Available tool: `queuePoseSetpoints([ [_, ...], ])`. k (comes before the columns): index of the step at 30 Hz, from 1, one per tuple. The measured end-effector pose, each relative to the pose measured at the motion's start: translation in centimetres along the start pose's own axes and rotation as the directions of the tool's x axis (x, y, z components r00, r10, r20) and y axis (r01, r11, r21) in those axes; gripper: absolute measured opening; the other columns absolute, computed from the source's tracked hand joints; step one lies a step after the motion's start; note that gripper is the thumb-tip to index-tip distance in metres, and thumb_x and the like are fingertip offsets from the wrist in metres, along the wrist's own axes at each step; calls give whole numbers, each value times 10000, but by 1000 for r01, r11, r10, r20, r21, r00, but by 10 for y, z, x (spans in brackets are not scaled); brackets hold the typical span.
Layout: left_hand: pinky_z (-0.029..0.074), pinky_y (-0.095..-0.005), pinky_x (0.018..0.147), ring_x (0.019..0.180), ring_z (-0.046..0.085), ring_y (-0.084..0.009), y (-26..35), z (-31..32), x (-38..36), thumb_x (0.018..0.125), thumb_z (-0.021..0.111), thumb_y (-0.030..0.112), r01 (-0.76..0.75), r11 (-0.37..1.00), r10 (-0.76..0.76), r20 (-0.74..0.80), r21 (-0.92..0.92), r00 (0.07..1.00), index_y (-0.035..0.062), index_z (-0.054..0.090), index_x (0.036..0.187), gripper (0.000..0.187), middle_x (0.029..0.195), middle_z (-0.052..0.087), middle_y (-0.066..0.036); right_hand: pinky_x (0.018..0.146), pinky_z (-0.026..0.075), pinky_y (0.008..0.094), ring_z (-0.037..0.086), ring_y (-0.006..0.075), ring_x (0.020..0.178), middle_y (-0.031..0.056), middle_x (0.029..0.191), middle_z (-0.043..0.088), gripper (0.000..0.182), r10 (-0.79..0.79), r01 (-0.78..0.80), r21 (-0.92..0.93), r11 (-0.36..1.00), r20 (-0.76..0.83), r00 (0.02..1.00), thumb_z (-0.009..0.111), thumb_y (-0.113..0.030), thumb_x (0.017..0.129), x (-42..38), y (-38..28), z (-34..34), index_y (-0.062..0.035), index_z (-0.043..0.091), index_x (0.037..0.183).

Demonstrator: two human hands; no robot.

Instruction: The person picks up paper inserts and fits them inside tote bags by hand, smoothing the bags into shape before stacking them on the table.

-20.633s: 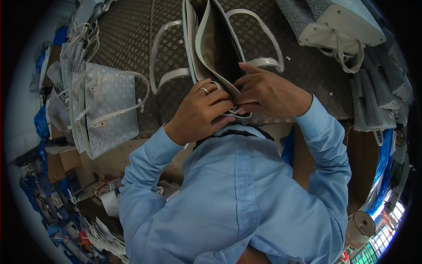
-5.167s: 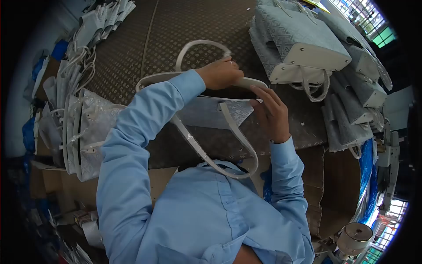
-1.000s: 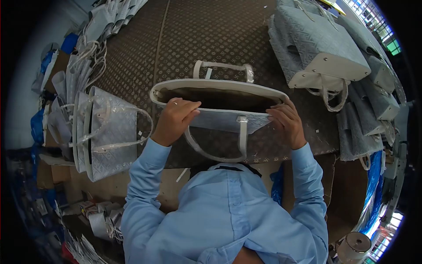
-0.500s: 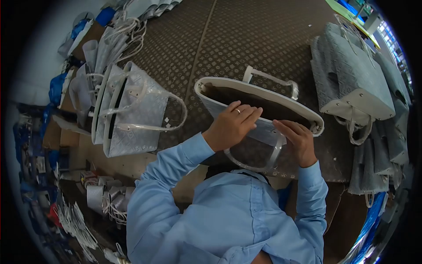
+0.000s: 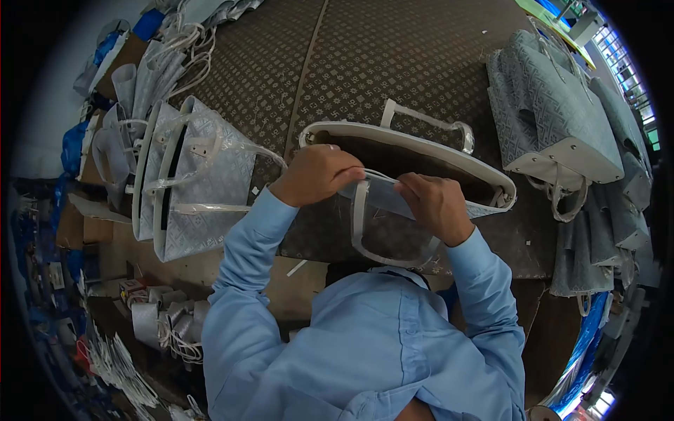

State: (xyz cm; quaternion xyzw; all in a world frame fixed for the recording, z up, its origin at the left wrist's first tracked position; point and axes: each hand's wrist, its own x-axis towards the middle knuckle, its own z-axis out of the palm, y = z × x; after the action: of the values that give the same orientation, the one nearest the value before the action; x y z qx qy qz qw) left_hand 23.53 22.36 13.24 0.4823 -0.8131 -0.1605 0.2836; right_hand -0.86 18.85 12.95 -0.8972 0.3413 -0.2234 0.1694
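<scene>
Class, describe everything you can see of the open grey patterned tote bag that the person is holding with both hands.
The open grey patterned tote bag lies on the brown patterned table, mouth towards the camera, with a cream rim and dark lining. Its cream handles look wrapped in clear film: one rests on the table beyond, one loops towards the person. The left hand and right hand both grip its near rim.

Brown patterned table covering point(image 5: 393, 63) filling the upper frame, a seam running down it. Cardboard point(image 5: 77, 224) and cluttered floor stock at lower left. Bright windows point(image 5: 621, 52) along the upper right edge. Blue sheeting point(image 5: 586, 351) at lower right.
</scene>
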Motion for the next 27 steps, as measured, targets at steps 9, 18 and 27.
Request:
queuePoseSetpoints([
  [9,504,-444,657,726,637,-356,2,16,29,919,545,296,-13,981,95,418,-195,903,80,661,987,255,786,656,-160,543,509,369,648,321,652,135,761,659,131,-54,50,45,998,85,995,679,-123,804,-2,6,-3,-45,638,900],
  [18,517,-404,800,761,657,-257,-18,-30,-29,871,628,168,-166,986,161,124,31,979,27,664,964,172,855,688,-99,542,524,343,657,280,627,119,748,666,152,-152,146,74,987,84,985,696,-131,789,-6,17,-4,-38,643,897],
  [27,479,-402,858,803,657,-222,-2,-14,-25,859,626,129,-99,994,97,56,49,994,61,667,953,122,883,692,-59,582,505,391,639,311,701,124,791,641,133,-188,176,84,981,158,969,603,-105,792,11,-7,3,-43,579,908],
])
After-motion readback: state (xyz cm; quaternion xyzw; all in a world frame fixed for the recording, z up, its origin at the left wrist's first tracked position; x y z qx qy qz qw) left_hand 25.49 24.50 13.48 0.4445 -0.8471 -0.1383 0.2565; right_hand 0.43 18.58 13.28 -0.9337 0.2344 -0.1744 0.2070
